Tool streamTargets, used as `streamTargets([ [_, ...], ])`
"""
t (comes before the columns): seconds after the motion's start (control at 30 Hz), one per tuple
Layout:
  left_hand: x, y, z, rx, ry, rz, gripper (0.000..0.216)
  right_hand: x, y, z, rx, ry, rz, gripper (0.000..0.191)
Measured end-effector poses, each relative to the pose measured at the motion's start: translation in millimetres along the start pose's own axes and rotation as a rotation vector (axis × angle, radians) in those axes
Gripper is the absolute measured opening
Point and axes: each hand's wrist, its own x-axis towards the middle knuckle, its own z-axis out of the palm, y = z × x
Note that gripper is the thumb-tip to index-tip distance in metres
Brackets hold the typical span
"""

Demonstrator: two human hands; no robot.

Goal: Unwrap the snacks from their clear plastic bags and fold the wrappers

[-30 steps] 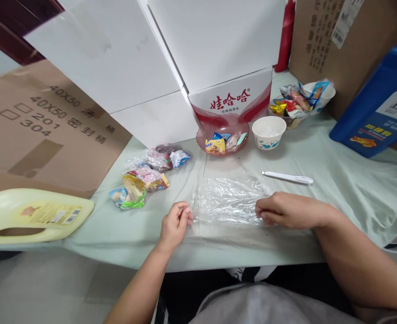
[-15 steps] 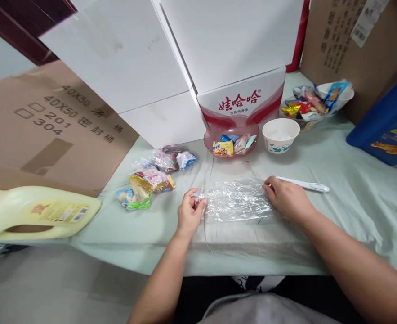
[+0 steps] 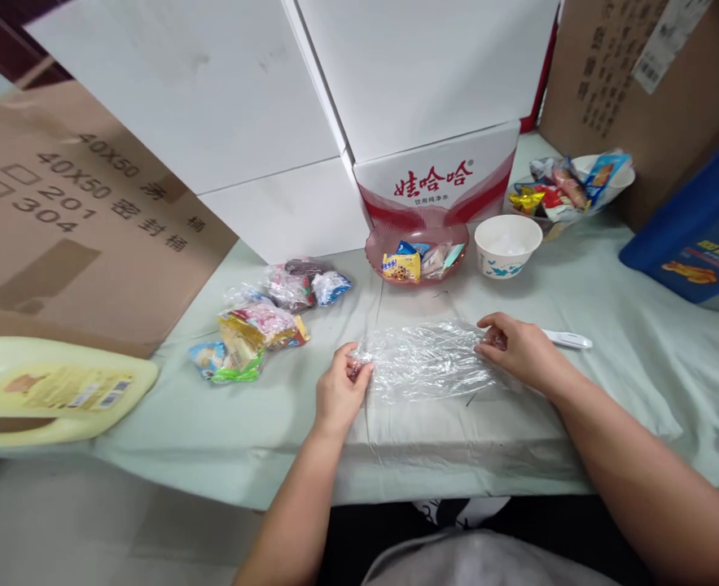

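A clear plastic bag [image 3: 423,362] lies flat and crinkled on the green cloth between my hands. My left hand [image 3: 339,389] pinches its left edge between thumb and fingers. At the opposite end, the fingers of my right hand [image 3: 518,350] are closed on the bag's upper right part. Partly hidden behind that hand is a white, slim-handled tool [image 3: 570,338]; its kind does not show. Left of the bag sit bagged wrapped snacks [image 3: 265,321]. Beyond it stand a pink bowl [image 3: 417,277] with a few wrapped snacks and a white paper bowl [image 3: 506,248].
A yellow jug [image 3: 59,391] lies at the left beside a brown carton [image 3: 84,220]. White boxes [image 3: 286,212] wall off the back. At the right are a bowl of packaged snacks [image 3: 558,191], a blue container [image 3: 689,220] and another carton [image 3: 615,81]. The green tablecloth [image 3: 457,472] hangs over the front edge.
My right hand has shifted slightly right and its grip on the bag has changed, covering more of the white tool. The left hand keeps its pinch. The view has turned a little.
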Motion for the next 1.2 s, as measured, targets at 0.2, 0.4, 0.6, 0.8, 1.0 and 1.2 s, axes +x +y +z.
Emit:
streamTargets([
  [0.2, 0.8, 3.4, -1.0, 0.093, -0.008, 0.039, 0.037, 3.7, 4.6, -0.3, -0.117, 0.230, 0.069, 0.026],
  [0.4, 0.0, 4.1, -1.0, 0.122, -0.003, 0.024, 0.037, -2.8, -0.6, -0.8, -0.080, 0.492, -0.217, 0.019],
  [0.6, -0.6, 5.5, -0.2, 0.113, 0.006, -0.012, 0.039, -7.3, -7.5, 18.8, -0.228, 0.144, -0.588, 0.025],
  [0.8, 2.1, -2.1, 1.7, 0.040, 0.099, -0.035, 0.038, -7.7, -2.6, 33.0, -0.418, 0.004, -0.433, 0.048],
  [1.0, 4.8, -3.8, -18.2, 0.169, 0.413, 0.151, 0.019, -7.6, -3.3, 30.4, -0.461, -0.032, -0.413, 0.048],
  [1.2, -2.7, 21.0, -15.9, 0.078, -0.182, 0.683, 0.016, -6.8, -3.9, 29.6, -0.451, -0.051, -0.413, 0.050],
])
